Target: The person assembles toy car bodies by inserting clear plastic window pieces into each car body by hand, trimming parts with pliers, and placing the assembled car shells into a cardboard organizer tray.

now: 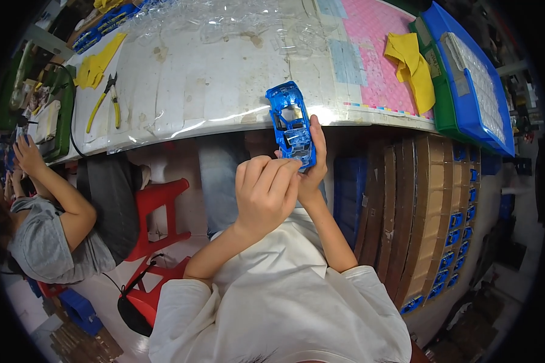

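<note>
Table: pale worktop [194,97] across the upper middle of the frame, its near edge just beyond the hands

Cardboard stack: brown layers [418,212] at the right of the frame, with small blue pieces [447,260] showing along the far side; from here I can't tell whether those are finished or waiting

Blue bin: tilted [478,115] at upper right, against a green bin [445,112], with clear pieces [478,72] in it

Loose clear parts: strewn [224,27] along the top of the frame, so plenty of stock seems left if these belong to the same work

Yellow cloths: one [412,63] at upper right, another [100,63] at upper left, neither in use

Left hand: in the centre [265,189], fingers bent well inward, tips at the shell's near end; gripping or only pressing, I can't tell

Right hand: just right of centre [313,176], partly closed about the shell's underside and right side, keeping it up off the table

Pliers: yellow-handled [114,106], lying untouched at upper left

Shell: blue car body [289,128], mid-frame in the hands, near end toward the person; I'd judge it part done

Clear insert: see-through piece [298,139] apparently seated in the shell; its near end, under the fingertips, looks like what remains to be settled
</note>
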Demonstrator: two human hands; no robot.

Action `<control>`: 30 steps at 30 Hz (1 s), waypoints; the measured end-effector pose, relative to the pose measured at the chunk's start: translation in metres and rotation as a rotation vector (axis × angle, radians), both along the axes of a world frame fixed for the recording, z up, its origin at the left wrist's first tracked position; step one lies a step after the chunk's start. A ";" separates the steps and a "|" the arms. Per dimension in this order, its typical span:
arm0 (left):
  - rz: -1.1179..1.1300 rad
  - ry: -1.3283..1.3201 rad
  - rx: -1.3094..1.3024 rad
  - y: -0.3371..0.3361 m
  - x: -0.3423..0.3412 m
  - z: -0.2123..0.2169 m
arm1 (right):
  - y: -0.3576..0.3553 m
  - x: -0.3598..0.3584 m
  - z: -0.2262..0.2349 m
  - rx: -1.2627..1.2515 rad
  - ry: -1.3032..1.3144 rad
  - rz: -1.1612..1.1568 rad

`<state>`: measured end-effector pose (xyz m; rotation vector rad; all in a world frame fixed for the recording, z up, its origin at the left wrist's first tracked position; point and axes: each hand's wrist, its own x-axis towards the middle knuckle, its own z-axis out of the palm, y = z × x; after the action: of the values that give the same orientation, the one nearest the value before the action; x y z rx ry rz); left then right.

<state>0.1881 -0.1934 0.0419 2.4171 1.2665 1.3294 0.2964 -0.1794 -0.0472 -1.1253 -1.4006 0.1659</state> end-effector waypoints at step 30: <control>0.046 0.059 -0.008 0.012 0.010 -0.009 | 0.003 -0.002 -0.005 0.056 0.063 -0.068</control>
<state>0.1977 -0.1812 0.0326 2.4529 1.3472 1.2708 0.2940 -0.1764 -0.0520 -1.1103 -1.3018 0.1122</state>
